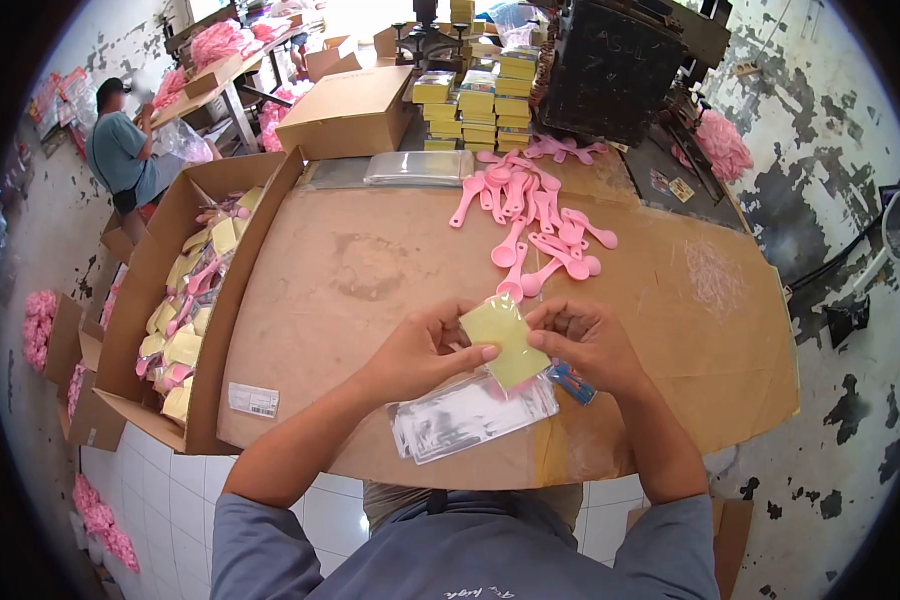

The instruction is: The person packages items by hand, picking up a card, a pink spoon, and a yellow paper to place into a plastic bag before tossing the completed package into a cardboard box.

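Between my two hands is a pale yellow card [508, 338], with glossy clear plastic showing at its top edge. My left hand [430, 348] pinches its left side, thumb on the front face. On the opposite side, my right hand [588, 345] has thumb and fingers closed at the card's right edge. Below the card lies a stack of clear plastic bags [460, 420], with a hint of pink near its upper edge. A blue item [574, 384] lies by my right wrist, partly covered. Just beyond the hands, a pile of pink spoons [520, 195] spreads over the cardboard-covered table [320, 320].
On the left stands an open carton [205, 400] of bagged yellow cards and pink spoons. Behind are a closed carton [342, 105], stacks of yellow card packs [475, 105], more clear bags [418, 167] and a dark machine [610, 70]. A person [125, 150] sits at far left.
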Motion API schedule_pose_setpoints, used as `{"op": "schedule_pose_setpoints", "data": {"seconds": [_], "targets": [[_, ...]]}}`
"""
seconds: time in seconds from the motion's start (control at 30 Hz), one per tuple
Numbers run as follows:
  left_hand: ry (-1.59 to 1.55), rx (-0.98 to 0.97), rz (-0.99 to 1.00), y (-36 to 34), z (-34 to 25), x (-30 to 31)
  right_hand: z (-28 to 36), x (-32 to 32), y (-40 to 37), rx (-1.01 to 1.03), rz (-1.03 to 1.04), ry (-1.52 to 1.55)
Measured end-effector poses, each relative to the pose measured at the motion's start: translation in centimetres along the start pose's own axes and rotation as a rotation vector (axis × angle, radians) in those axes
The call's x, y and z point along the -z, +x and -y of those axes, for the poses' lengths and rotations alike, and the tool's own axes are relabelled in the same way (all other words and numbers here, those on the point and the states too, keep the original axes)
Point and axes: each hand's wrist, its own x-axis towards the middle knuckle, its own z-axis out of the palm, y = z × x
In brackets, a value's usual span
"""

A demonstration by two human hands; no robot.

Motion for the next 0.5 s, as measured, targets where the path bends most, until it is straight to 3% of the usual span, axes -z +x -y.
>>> {"op": "schedule_pose_setpoints", "data": {"seconds": [0.07, 0.13, 0.2, 0.27, 0.37, 0.43, 0.5], "targets": [[-0.040, 0.064, -0.017, -0.1, -0.4, 0.7, 0.9, -0.2, -0.1, 0.002, -0.051, 0.060], [-0.007, 0.071, -0.111, 0.0, -1.8, 1.9, 1.1, 1.0, -0.2, 0.064, -0.096, -0.065], [-0.105, -0.257, -0.498, 0.1, -1.4, 4.1, 1.2, 2.9, -0.3, 0.092, -0.122, -0.239], [-0.430, -0.519, -0.823, 0.3, -3.0, 6.8, 1.5, 4.8, -0.7, 0.088, -0.138, -0.466], [-0.523, -0.529, -0.914, 0.3, -5.3, 6.5, 2.0, 6.2, -1.1, -0.001, -0.067, -0.785], [-0.378, -0.391, -0.745, 0.7, -2.4, 6.1, 0.9, 7.1, -1.4, 0.006, -0.046, -0.916], [0.142, -0.100, -0.408, 0.7, -0.6, 4.7, 0.3, 7.3, -1.6, -0.016, -0.008, -0.955]]}}
